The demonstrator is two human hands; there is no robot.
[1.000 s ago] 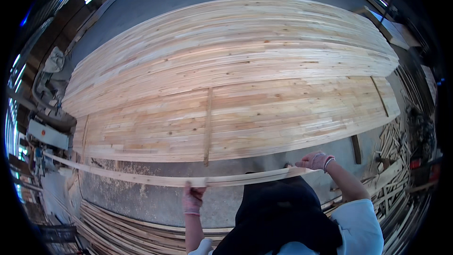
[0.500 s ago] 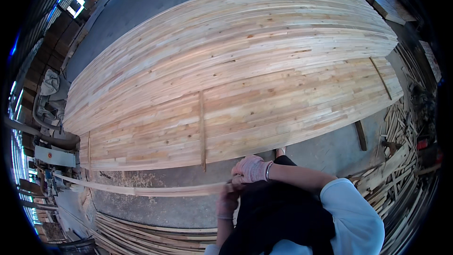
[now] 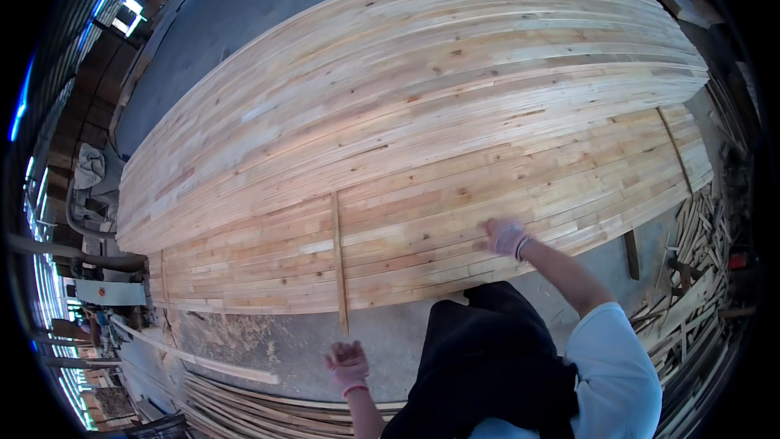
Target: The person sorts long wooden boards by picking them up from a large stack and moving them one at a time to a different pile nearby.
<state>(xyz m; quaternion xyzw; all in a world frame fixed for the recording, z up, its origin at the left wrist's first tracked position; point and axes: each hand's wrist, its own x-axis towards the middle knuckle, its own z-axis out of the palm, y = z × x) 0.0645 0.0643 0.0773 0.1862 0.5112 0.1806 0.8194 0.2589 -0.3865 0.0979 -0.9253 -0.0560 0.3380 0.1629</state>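
A wide stack of long pale wooden planks (image 3: 422,138) fills most of the view. My right hand (image 3: 505,237), in a pale glove, reaches out over the near edge of the stack and rests on or just above the planks. My left hand (image 3: 348,364), also gloved, hovers over the sawdust-covered floor with fingers apart and nothing in it. A thin wooden strip (image 3: 337,260) lies crosswise on the lower layer of planks, just above my left hand. A long thin slat (image 3: 195,356) lies on the floor to the left.
More slats are piled along the lower left (image 3: 244,410) and scrap wood lies heaped at the right (image 3: 691,276). A second crosswise strip (image 3: 674,150) sits at the far right of the stack. Machinery (image 3: 97,293) stands at the left edge.
The long thin slat held in both hands a second ago has been let go and now lies on the floor at left. My right hand has swung up to the stack.
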